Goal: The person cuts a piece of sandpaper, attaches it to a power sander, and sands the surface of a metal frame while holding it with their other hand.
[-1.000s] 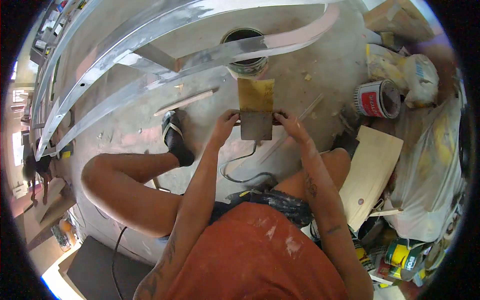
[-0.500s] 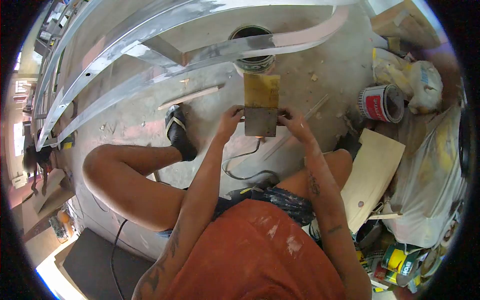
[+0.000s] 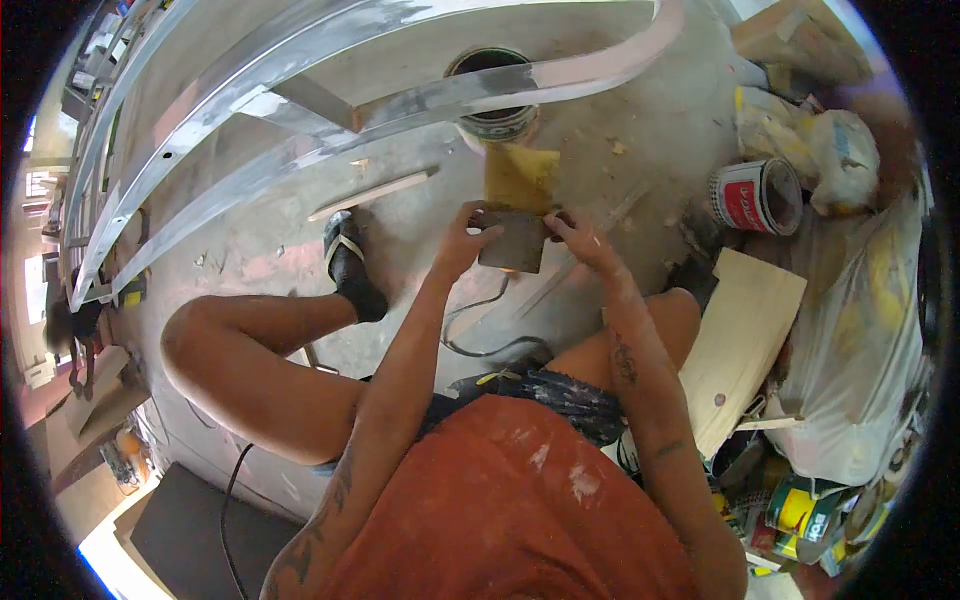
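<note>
Pinching opposite side edges, the left hand [image 3: 464, 243] and right hand [image 3: 582, 240] hold a two-toned sheet [image 3: 516, 240] between them above the floor [image 3: 420, 245] in the head view. Its long axis runs away from the torso, yellowish end toward the bucket [image 3: 497, 122], dark end nearer the person. Some fingertips are hidden behind it; the metal frame [image 3: 440, 103] partly covers the bucket and is cut off above.

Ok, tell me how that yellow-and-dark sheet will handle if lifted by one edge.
The sheet is probably light, since the left hand and right hand pinch only its sides. It likely flexes rather than staying rigid: its yellow and dark parts seem set at slightly different angles. Looking flat, it seems unlikely to roll.
</note>
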Available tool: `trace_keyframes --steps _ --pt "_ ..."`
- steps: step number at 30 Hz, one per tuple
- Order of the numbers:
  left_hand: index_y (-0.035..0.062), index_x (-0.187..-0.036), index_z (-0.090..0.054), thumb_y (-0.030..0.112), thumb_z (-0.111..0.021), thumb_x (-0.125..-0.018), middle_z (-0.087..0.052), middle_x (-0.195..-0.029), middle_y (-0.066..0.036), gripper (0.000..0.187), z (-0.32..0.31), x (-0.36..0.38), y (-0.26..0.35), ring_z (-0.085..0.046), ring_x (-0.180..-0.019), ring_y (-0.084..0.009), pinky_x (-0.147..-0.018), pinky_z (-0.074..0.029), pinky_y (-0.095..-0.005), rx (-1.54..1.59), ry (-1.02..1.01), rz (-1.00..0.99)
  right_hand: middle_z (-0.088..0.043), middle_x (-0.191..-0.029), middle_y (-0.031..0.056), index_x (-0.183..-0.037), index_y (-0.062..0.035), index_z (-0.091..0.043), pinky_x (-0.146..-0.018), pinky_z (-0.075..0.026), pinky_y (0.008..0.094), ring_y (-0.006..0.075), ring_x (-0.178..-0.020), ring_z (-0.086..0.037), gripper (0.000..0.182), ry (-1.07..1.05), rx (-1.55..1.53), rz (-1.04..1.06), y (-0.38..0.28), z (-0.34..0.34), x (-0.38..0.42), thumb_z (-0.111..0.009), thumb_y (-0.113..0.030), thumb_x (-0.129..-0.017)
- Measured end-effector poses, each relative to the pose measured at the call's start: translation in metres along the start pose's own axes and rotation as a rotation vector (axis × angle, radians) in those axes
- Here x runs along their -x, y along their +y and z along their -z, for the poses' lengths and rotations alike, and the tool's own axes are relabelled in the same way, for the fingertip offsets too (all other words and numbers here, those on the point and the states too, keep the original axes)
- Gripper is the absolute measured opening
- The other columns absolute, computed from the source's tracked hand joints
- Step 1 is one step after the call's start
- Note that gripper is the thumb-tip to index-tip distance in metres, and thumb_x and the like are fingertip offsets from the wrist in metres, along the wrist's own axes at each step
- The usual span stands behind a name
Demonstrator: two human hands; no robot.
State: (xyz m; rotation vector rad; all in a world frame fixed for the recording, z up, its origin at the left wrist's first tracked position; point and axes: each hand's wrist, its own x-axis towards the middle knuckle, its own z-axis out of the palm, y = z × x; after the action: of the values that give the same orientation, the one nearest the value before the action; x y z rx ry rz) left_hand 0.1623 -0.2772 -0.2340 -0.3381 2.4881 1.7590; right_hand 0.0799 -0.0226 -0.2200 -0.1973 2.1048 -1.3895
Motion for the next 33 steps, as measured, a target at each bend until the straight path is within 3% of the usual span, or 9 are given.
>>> trace_keyframes --steps 1,4,7,9,11,14,23,28,33 --pt "0.0081 -0.139 -0.059 0.028 -0.08 -0.088 -0.069 -0.11 -0.011 0.058 -0.001 -0.002 0.001 -0.065 -0.101 -0.02 -0.088 -0.055 -0.0366 0.072 -0.047 0.033 -0.075 -0.117 0.0147 -0.129 0.0007 -0.067 -0.09 -0.056 0.0388 0.0252 -0.099 -0.073 0.041 0.064 0.299 0.108 -0.008 0.002 -0.003 -0.069 -0.026 -0.099" --pt "0.0097 -0.139 -0.057 0.028 -0.082 -0.085 -0.068 -0.11 -0.012 0.062 -0.004 -0.003 0.0 -0.066 -0.097 -0.0205 -0.085 -0.055 -0.0375 0.164 -0.085 0.077 -0.077 -0.112 0.014 -0.127 0.0009 -0.068 -0.088 -0.055 0.0418 0.0275 -0.098 -0.073 0.04 0.102 0.05 0.29 -0.042 0.003 0.001 -0.07 -0.027 -0.098" --pt "0.0095 -0.14 -0.056 0.029 -0.082 -0.085 -0.066 -0.113 -0.012 0.063 -0.003 0.001 0.002 -0.066 -0.097 -0.023 -0.085 -0.055 -0.0395 0.221 -0.1 0.143 -0.078 -0.108 0.0134 -0.125 0.0012 -0.069 -0.087 -0.055 0.0423 0.0267 -0.098 -0.073 0.042 -0.13 0.107 0.129 -0.054 0.021 -0.004 -0.072 -0.03 -0.097" --pt "0.0096 -0.14 -0.055 0.029 -0.082 -0.085 -0.064 -0.116 -0.013 0.064 -0.009 -0.002 -0.008 -0.065 -0.1 -0.0253 -0.087 -0.055 -0.041 0.264 -0.113 0.199 -0.078 -0.102 0.0127 -0.12 0.0017 -0.07 -0.081 -0.055 0.0396 0.0222 -0.088 -0.071 0.043 -0.094 0.273 0.139 -0.052 0.021 -0.006 -0.075 -0.031 -0.094" --pt "0.0079 -0.138 -0.054 0.032 -0.084 -0.082 -0.058 -0.125 -0.015 0.068 -0.028 -0.012 -0.03 -0.064 -0.11 -0.0326 -0.093 -0.054 -0.0446 -0.132 0.094 -0.157 -0.077 -0.097 0.012 -0.115 0.0022 -0.071 -0.074 -0.055 0.0369 0.0177 -0.078 -0.068 0.043 -0.056 0.445 0.152 -0.057 0.024 -0.007 -0.079 -0.033 -0.091" --pt "0.0039 -0.136 -0.053 0.039 -0.087 -0.079 -0.055 -0.127 -0.016 0.075 -0.033 0.004 0.05 -0.059 -0.12 -0.0348 -0.101 -0.05 -0.0445 -0.075 0.168 0.068 -0.077 -0.11 0.0119 -0.127 -0.0035 -0.069 -0.088 -0.055 0.0395 0.026 -0.096 -0.073 0.045 -0.214 0.339 0.038 -0.063 0.026 -0.002 -0.077 -0.032 -0.092" --pt "0.0082 -0.136 -0.055 0.05 -0.086 -0.075 -0.056 -0.133 -0.012 0.081 -0.042 0.005 0.036 -0.061 -0.12 -0.0352 -0.096 -0.054 -0.0463 -0.265 0.091 0.084 -0.072 -0.126 0.0153 -0.132 -0.001 -0.063 -0.096 -0.052 0.0402 0.0287 -0.113 -0.069 0.055 -0.113 0.214 -0.035 -0.033 0.015 0.003 -0.078 -0.034 -0.092" --pt "0.0089 -0.132 -0.059 0.048 -0.087 -0.074 -0.058 -0.128 -0.011 0.075 -0.046 0.001 0.03 -0.062 -0.117 -0.0341 -0.095 -0.054 -0.045 -0.269 0.132 0.03 -0.07 -0.13 0.0159 -0.133 -0.0021 -0.063 -0.101 -0.05 0.0413 0.0312 -0.121 -0.066 0.052 -0.023 0.218 0.152 -0.029 0.014 0.01 -0.075 -0.033 -0.093" --pt "0.0029 -0.13 -0.058 0.039 -0.089 -0.076 -0.058 -0.119 -0.016 0.073 -0.04 -0.001 0.035 -0.062 -0.11 -0.0357 -0.094 -0.052 -0.0453 -0.174 0.127 0.043 -0.069 -0.132 0.0155 -0.134 -0.0031 -0.063 -0.103 -0.049 0.0411 0.0314 -0.124 -0.064 0.053 -0.012 0.12 0.125 -0.015 0.004 0.002 -0.074 -0.036 -0.094"
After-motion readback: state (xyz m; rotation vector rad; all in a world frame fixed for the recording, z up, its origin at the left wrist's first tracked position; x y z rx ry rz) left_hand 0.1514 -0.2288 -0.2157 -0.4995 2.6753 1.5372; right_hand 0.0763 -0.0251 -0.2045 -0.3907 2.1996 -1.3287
